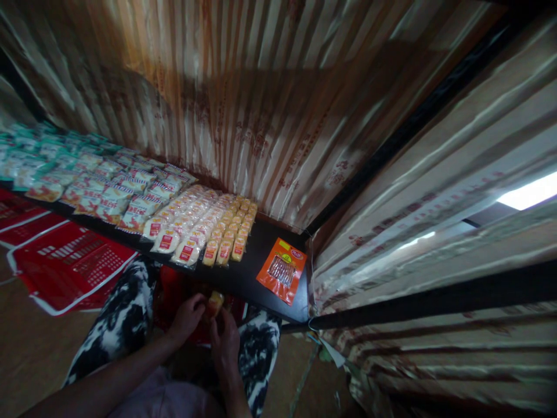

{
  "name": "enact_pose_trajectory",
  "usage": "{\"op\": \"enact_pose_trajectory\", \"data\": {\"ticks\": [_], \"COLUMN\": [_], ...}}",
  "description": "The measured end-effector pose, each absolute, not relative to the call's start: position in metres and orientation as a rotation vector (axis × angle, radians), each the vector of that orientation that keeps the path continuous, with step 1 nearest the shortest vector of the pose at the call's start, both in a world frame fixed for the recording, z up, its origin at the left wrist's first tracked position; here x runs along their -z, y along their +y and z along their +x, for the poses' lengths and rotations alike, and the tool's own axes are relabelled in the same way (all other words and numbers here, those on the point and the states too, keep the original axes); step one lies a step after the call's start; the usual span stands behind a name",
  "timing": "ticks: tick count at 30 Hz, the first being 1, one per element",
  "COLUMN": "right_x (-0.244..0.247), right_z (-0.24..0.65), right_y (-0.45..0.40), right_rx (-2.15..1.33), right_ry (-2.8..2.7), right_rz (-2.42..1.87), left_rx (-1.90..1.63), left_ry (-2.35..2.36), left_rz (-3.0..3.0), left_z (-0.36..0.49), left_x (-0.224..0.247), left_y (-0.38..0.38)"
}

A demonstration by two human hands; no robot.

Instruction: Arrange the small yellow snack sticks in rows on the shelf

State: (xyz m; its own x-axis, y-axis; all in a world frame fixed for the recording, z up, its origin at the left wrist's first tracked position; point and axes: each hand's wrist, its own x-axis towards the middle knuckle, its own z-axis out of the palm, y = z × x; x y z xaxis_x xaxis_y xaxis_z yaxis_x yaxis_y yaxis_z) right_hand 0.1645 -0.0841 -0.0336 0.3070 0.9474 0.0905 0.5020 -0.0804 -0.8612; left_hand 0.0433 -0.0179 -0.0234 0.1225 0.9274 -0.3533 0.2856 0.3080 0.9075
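Just past the front edge of the black shelf [272,296], between my knees, I have a small yellow wrapped snack cake [216,301] with a reddish label. My left hand [189,319] pinches at its left side, fingers closed. Closed around its lower right side is my right hand [225,341]. The fingertips are dim, so their exact grip is partly hidden. On the shelf just beyond, similar yellow wrapped cakes [224,251] lie in overlapping rows. Beside them are rows of white wrapped cakes [187,249].
An orange packet [282,270] lies at the shelf's right end. Bagged snacks [111,200] and green-edged packets [30,154] line the left. Red baskets [73,267] stand on the floor at left. Striped sheeting [261,104] hangs behind, with black frame bars [409,125] at right.
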Motion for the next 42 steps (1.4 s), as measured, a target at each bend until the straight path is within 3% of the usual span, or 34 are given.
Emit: {"op": "enact_pose_trajectory", "data": {"ticks": [21, 42], "right_x": [-0.015, -0.034], "right_z": [0.185, 0.204], "right_y": [-0.044, -0.012], "right_rx": [-0.537, -0.571], "right_ry": [-1.253, -1.325], "right_rz": [-1.689, -1.778], "left_rx": [-0.850, -0.878], "left_ry": [1.363, 1.366], "left_rz": [1.286, 1.398], "left_z": [0.064, 0.080], "left_x": [-0.030, -0.034], "left_y": [0.003, 0.023]}}
